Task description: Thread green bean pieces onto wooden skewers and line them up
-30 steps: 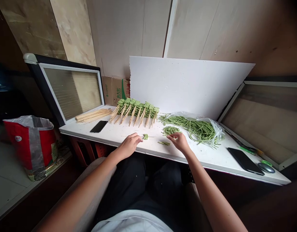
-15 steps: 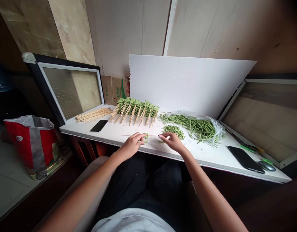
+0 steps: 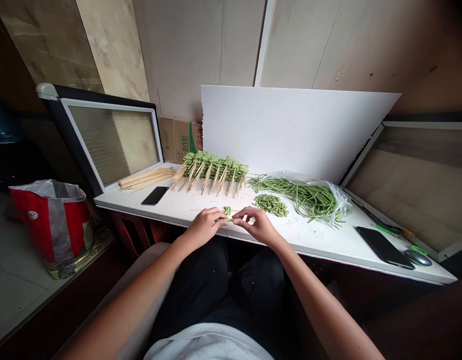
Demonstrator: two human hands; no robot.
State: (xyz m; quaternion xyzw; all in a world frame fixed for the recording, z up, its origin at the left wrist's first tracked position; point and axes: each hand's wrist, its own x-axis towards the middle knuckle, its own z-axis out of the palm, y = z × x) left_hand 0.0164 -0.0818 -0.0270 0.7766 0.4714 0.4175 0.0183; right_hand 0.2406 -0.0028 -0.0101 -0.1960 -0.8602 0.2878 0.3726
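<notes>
My left hand [image 3: 203, 226] is closed in a pinch on a short piece of green bean [image 3: 226, 220], low over the front of the table. From the other side my right hand [image 3: 258, 226] comes up to the same piece, thumb and fingertips pinched at its right end. Just behind the fingers, a few cut bean pieces [image 3: 227, 210] sit side by side on a thin skewer [image 3: 195, 210] lying on the table. Right of them is a heap of cut bean pieces [image 3: 271, 205].
Skewered beans [image 3: 215, 166] are stacked at the back, sticks forward. Bare skewers [image 3: 146, 179] and a phone [image 3: 154, 195] lie left. Long beans [image 3: 313, 196] spill from a plastic bag; another phone [image 3: 384, 247] lies right. A white board [image 3: 294, 130] stands behind.
My right hand has moved left from beside the heap to meet my left hand at the bean piece. My left hand has shifted slightly, uncovering the pieces on the skewer.
</notes>
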